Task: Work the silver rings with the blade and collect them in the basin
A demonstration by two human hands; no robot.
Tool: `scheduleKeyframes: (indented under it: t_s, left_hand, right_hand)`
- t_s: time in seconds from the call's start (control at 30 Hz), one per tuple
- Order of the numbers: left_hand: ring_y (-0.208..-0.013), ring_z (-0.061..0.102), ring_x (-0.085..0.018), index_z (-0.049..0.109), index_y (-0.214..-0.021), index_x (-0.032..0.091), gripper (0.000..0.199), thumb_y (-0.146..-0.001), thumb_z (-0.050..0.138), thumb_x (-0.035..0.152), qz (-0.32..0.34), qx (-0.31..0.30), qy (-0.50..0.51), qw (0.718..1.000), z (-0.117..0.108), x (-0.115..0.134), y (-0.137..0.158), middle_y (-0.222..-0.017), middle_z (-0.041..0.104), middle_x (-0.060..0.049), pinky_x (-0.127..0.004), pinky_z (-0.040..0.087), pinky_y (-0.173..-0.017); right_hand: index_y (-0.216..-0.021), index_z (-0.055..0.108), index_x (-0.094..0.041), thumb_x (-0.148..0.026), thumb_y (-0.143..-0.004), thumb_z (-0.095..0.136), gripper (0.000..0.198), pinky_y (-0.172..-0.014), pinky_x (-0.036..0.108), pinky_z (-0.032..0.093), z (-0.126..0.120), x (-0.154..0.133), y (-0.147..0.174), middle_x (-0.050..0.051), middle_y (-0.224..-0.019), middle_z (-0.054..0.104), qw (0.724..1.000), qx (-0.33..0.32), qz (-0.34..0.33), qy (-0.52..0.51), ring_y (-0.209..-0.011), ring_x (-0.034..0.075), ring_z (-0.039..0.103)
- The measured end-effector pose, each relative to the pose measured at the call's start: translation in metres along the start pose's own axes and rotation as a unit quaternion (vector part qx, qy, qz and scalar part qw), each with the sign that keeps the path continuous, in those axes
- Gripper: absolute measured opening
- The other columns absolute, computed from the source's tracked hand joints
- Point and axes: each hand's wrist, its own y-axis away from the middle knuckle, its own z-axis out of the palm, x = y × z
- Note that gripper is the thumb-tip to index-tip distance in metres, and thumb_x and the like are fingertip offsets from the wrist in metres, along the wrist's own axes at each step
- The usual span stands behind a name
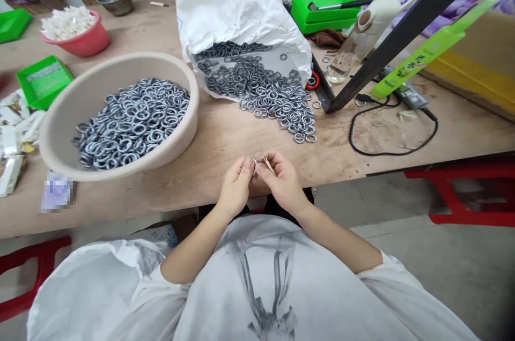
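Close to the table's front edge, my left hand (236,183) is closed on a small grey ring (254,165), pinched between thumb and fingers. My right hand (284,180) grips a thin, pointed tan tool (267,162) that looks like tweezers, and its thumb and fingertips meet the ring's other side. Beyond my hands, loose grey rings (277,102) spill out of a white sack (237,8) lying on its side. A wide beige basin (189,137) to the left holds a heap of similar rings (134,121).
A dark metal post (378,62) slants up on the right, beside a clear bottle (348,57) and a black cable (386,154). Green trays (322,6) stand behind. At left are a red bowl (86,43) of white pieces and a green tray (42,83). Red stools (454,207) flank the table.
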Motion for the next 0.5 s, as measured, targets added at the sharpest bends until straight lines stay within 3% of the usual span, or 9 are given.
scheduleKeyframes:
  t_s: [0.1, 0.23, 0.33, 0.5]
  left_hand:
    - [-0.052, 0.037, -0.01, 0.048, -0.063, 0.019, 0.048, -0.084, 0.064, 0.059, -0.081, 0.005, 0.144, 0.986, 0.001, 0.008, 0.001, -0.054, 0.041, 0.004, -0.025, 0.032, -0.053]
    - [-0.049, 0.031, -0.007, 0.046, -0.062, 0.019, 0.048, -0.074, 0.075, 0.054, -0.134, 0.059, 0.212, 0.966, 0.005, 0.019, 0.004, -0.055, 0.038, 0.006, -0.023, 0.026, -0.046]
    - [-0.049, 0.029, -0.007, 0.044, -0.061, 0.019, 0.049, -0.07, 0.079, 0.052, -0.139, 0.072, 0.229, 0.961, 0.01, 0.019, 0.006, -0.056, 0.035, 0.007, -0.023, 0.026, -0.045]
    - [-0.051, 0.033, -0.007, 0.046, -0.062, 0.018, 0.048, -0.069, 0.081, 0.05, -0.139, 0.078, 0.243, 0.957, 0.013, 0.017, 0.007, -0.059, 0.039, 0.006, -0.022, 0.029, -0.047]
  right_hand:
    - [-0.088, 0.055, -0.022, -0.065, -0.088, 0.056, 0.043, -0.061, 0.027, 0.04, -0.011, -0.004, 0.002, -0.001, -0.073, 0.059, 0.976, -0.007, -0.113, 0.188, -0.065, 0.013, 0.053]
    - [-0.073, 0.056, -0.02, -0.057, -0.098, 0.042, 0.046, -0.06, 0.028, 0.032, -0.017, -0.011, 0.005, 0.002, -0.068, 0.059, 0.898, -0.068, -0.213, 0.38, -0.063, 0.014, 0.049]
    - [-0.069, 0.054, -0.02, -0.055, -0.1, 0.04, 0.048, -0.059, 0.029, 0.028, -0.014, -0.012, 0.006, 0.002, -0.064, 0.057, 0.866, -0.056, -0.235, 0.438, -0.06, 0.014, 0.046]
    - [-0.067, 0.055, -0.02, -0.055, -0.099, 0.04, 0.05, -0.059, 0.029, 0.026, -0.013, -0.01, 0.006, 0.001, -0.061, 0.056, 0.848, -0.059, -0.244, 0.467, -0.059, 0.014, 0.045]
